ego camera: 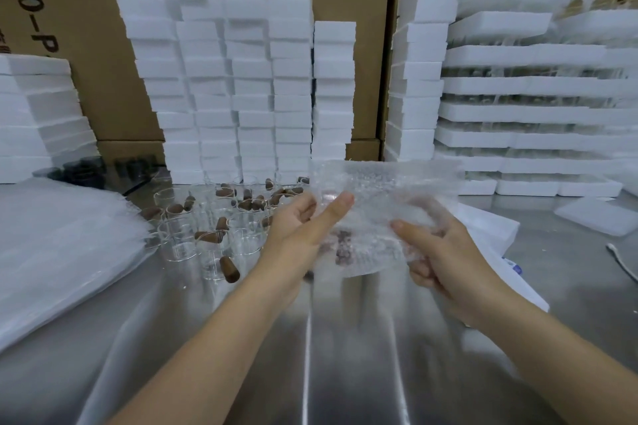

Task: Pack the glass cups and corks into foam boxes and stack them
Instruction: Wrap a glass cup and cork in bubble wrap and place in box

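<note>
Bubble wrap sheet (379,217) held above tabletop (310,355), brown corks dimly visible inside. Left hand (300,228) pinches its left edge, thumb on top; right hand (445,252) fingers curl closed around right edge. Glass cups (207,235) with loose corks (229,269) left of hands; foam boxes (241,79) stacked behind.

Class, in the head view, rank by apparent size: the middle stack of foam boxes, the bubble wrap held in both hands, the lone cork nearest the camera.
1. Middle stack of foam boxes
2. Bubble wrap
3. Lone cork
</note>
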A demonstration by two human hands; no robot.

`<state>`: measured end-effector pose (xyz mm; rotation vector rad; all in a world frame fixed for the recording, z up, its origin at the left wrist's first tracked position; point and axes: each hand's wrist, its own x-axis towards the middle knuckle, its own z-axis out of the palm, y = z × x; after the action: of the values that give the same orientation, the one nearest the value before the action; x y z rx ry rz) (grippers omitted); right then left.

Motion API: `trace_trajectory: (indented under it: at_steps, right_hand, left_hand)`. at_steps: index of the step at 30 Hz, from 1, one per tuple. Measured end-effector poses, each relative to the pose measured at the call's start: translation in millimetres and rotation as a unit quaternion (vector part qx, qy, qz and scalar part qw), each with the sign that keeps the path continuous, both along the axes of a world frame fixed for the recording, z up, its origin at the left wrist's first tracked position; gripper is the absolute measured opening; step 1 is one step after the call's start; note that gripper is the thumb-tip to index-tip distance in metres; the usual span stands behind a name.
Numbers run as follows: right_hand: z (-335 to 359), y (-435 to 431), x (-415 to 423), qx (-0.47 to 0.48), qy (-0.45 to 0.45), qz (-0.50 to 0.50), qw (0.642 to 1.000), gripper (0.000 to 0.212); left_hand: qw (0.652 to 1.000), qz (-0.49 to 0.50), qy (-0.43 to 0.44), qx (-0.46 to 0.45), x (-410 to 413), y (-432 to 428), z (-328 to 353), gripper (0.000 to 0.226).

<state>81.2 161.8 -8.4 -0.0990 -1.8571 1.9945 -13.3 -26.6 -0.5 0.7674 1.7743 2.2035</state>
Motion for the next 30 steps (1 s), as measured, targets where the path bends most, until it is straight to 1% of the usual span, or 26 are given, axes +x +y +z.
trace_trajectory:
  at_steps: [1, 2, 4, 6, 7, 8, 9, 10, 11, 12, 13, 14, 15, 16, 17, 18, 20, 22, 23, 24, 25, 26, 27, 30]
  right_hand:
    - [0.9, 1.1, 0.9, -0.025, -0.004, 0.007, 1.000, 0.023]
    - [3.0, 0.7, 2.5, -0.042, -0.005, 0.013, 0.999, 0.015]
    - [7.2, 0.9, 3.7, -0.060, -0.001, 0.016, 0.998, 0.010]
    - [8.1, 1.4, 3.7, -0.048, 0.010, 0.025, 0.998, 0.013]
    - [7.0, 2.0, 3.5, -0.042, 0.013, 0.029, 0.999, 0.012]
    - [5.3, 2.5, 3.0, -0.044, 0.015, 0.033, 0.998, 0.016]
    - [2.8, 4.2, 2.2, -0.054, 0.015, 0.040, 0.998, 0.026]
    - [1.0, 5.5, 1.3, -0.070, 0.015, 0.049, 0.996, 0.035]
    - [0.2, 6.5, 0.3, -0.088, 0.019, 0.057, 0.994, 0.038]
    - [0.6, 6.5, -0.4, -0.109, 0.024, 0.063, 0.992, 0.034]
    - [1.6, 6.5, -1.2, -0.133, 0.028, 0.065, 0.989, 0.027]
    - [2.5, 6.1, -1.8, -0.155, 0.029, 0.065, 0.985, 0.022]
    - [1.9, 6.7, -2.4, -0.170, 0.032, 0.065, 0.983, 0.021]
    - [0.7, 8.1, -2.6, -0.178, 0.039, 0.069, 0.981, 0.022]
    - [-1.3, 10.2, -2.4, -0.175, 0.048, 0.075, 0.980, 0.024]
    - [-1.6, 11.1, -1.3, -0.160, 0.057, 0.081, 0.982, 0.027]
    - [-3.3, 12.3, -0.8, -0.119, 0.062, 0.094, 0.987, 0.041]
    - [-1.3, 7.4, -0.3, -0.070, 0.049, 0.091, 0.992, 0.058]
    - [-1.4, 6.0, -0.2, -0.022, 0.049, 0.064, 0.997, 0.059]
    - [-1.3, 4.5, 0.7, 0.048, 0.053, 0.021, 0.997, 0.052]
    - [-0.5, 2.8, 1.9, 0.124, 0.063, -0.026, 0.990, 0.040]
    - [1.7, 1.3, 3.2, 0.186, 0.076, -0.062, 0.978, 0.028]
    - [2.5, 1.9, 3.9, 0.228, 0.088, -0.084, 0.966, 0.022]
    - [3.2, 2.9, 6.5, 0.289, 0.112, -0.151, 0.939, 0.034]
  left_hand:
    - [1.000, -0.007, 0.015, -0.021, 0.2, -1.1, -0.6, 0.009]
    - [0.999, -0.009, 0.020, -0.031, 1.6, -1.0, -0.2, 0.018]
    - [0.999, -0.006, 0.019, -0.029, -3.7, 1.4, -5.0, 0.008]
    - [0.999, -0.014, 0.026, -0.019, -5.2, 7.7, -7.2, 0.015]
    - [0.999, -0.021, 0.020, -0.020, -6.5, 11.5, -7.2, 0.007]
    - [0.999, -0.033, 0.033, -0.016, -3.4, 13.2, -3.5, 0.010]
    - [0.998, -0.045, 0.039, -0.013, -4.4, 15.0, -4.0, 0.022]
    - [0.998, -0.053, 0.026, -0.001, -5.6, 16.1, -4.4, 0.022]
    - [0.998, -0.056, 0.012, 0.008, -9.5, 17.7, -5.9, 0.010]
    - [0.998, -0.054, 0.007, 0.013, -10.5, 18.5, -4.0, 0.009]
    - [0.999, -0.051, 0.000, 0.010, -12.2, 20.0, -3.5, 0.017]
    - [0.999, -0.052, 0.001, -0.001, -13.6, 20.7, -2.7, 0.009]
    - [0.998, -0.056, 0.001, -0.008, -15.1, 20.8, -2.3, 0.005]
    - [0.998, -0.060, 0.012, -0.004, -16.3, 20.5, -2.9, 0.013]
    - [0.998, -0.061, 0.012, 0.000, -19.4, 21.0, -6.3, 0.015]
    - [0.998, -0.063, 0.013, -0.006, -20.4, 19.3, -7.2, 0.016]
    - [0.998, -0.062, 0.012, -0.008, -24.2, 16.5, -9.7, 0.041]
    - [0.998, -0.049, 0.014, -0.021, -25.0, 14.5, -9.2, 0.073]
    - [0.999, -0.046, 0.016, -0.025, -23.8, 13.9, -8.2, 0.079]
    - [0.999, -0.043, 0.016, -0.030, -22.5, 13.7, -7.0, 0.078]
    - [0.998, -0.041, 0.018, -0.037, -22.3, 13.2, -6.5, 0.075]
    - [0.998, -0.047, 0.018, -0.045, -22.3, 12.7, -6.2, 0.069]
    - [0.997, -0.057, 0.020, -0.051, -23.1, 12.3, -7.1, 0.061]
    - [0.994, -0.095, 0.017, -0.060, -18.8, 10.3, -5.5, 0.044]
